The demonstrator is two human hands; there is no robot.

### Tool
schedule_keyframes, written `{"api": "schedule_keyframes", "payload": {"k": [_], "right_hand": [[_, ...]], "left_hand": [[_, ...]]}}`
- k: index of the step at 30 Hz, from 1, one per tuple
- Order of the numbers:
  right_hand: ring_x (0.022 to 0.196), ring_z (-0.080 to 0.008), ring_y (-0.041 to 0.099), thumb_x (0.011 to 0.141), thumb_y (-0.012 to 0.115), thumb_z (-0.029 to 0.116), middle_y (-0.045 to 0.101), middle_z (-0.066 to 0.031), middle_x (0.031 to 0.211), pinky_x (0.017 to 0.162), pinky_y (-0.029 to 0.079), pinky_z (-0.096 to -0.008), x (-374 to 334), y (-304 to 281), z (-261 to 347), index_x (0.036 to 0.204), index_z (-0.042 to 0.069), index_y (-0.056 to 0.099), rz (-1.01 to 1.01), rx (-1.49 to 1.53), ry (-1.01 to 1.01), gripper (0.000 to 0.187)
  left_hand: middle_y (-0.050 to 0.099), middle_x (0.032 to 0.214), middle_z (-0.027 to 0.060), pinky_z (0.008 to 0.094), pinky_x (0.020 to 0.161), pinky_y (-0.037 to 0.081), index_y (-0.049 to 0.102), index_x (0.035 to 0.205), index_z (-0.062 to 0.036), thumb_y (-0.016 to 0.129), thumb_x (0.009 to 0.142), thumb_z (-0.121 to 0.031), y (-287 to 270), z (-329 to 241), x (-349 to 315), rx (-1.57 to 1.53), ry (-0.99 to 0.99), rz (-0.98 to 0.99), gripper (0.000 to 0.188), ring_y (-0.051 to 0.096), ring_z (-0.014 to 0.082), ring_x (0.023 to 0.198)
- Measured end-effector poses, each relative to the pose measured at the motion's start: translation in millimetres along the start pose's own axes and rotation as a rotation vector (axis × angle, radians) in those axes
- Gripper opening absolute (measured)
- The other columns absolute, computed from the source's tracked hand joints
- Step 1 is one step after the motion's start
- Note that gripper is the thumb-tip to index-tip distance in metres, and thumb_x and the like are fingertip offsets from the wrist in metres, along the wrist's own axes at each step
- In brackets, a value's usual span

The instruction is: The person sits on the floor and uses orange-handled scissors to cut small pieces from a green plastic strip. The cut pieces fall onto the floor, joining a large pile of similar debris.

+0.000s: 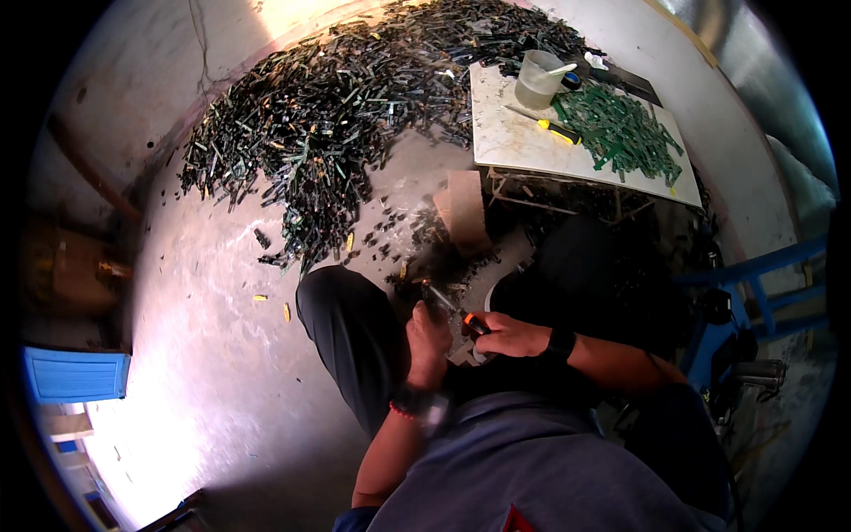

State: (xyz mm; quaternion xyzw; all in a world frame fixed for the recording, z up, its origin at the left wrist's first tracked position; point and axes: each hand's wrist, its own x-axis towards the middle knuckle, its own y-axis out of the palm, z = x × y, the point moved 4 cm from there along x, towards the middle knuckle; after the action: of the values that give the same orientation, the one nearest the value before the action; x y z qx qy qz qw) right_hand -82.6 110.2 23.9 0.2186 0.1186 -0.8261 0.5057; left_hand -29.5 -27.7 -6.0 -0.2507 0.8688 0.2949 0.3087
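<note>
Right hand: yours [510,337], just right of the frame's centre, its fingers closed around an orange-and-black handled tool [477,324].
Tool: at mid-frame, tilted, its metal shaft pointing up and left past your other hand.
Left hand: yours [429,341], beside the shaft, fingers curled; you cannot tell here whether they grip anything, as that spot is dark and small.
Dark heap: a wide spread of dark strips [328,133] across the upper middle.
White board: at upper right [498,146], bearing green strips [620,133], a yellow-and-black screwdriver [559,132] and a translucent cup [534,84].
Cardboard: a brown piece [466,213] above your hands, near the board's lower left corner.
Blue frame: at the right edge [758,264].
</note>
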Motion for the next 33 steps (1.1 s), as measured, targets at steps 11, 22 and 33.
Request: {"api": "schedule_keyframes", "payload": {"k": [11, 22, 33], "right_hand": [[0.090, -0.0403, 0.057, 0.074, 0.060, 0.016, 0.056, -0.0233, 0.095, 0.077, 0.047, -0.0454, -2, 5, 11, 0.101, -0.003, 0.048, -0.460, -0.627, -0.025, 0.035], [0.089, -0.0408, 0.058, 0.076, 0.059, 0.018, 0.056, -0.0251, 0.094, 0.076, 0.047, -0.0472, 1, 11, 13, 0.100, -0.004, 0.046, -0.504, -0.745, -0.006, 0.035], [0.089, -0.0453, 0.060, 0.076, 0.057, 0.023, 0.062, -0.0298, 0.094, 0.076, 0.048, -0.0453, 3, 11, 17, 0.105, -0.008, 0.048, -0.223, -0.368, 0.184, 0.044]], "left_hand": [[0.034, 0.055, -0.0043, 0.0242, 0.040, 0.019, 0.048, 0.078, -0.0108, 0.040, 0.096, -0.051, -5, 4, 7, 0.061, 0.138, -0.046, 0.045, 0.027, 0.0070, 0.043], [0.036, 0.052, -0.0032, 0.0271, 0.040, 0.024, 0.043, 0.070, -0.0092, 0.035, 0.100, -0.045, -14, 22, 29, 0.375, 0.383, -0.182, 0.048, 0.034, 0.0085, 0.045], [0.040, 0.051, 0.0113, 0.0386, 0.045, 0.030, 0.042, 0.065, 0.0028, 0.030, 0.104, -0.029, 12, -8, 0, 0.743, 0.721, -0.280, 0.051, 0.034, 0.0185, 0.048]]}}
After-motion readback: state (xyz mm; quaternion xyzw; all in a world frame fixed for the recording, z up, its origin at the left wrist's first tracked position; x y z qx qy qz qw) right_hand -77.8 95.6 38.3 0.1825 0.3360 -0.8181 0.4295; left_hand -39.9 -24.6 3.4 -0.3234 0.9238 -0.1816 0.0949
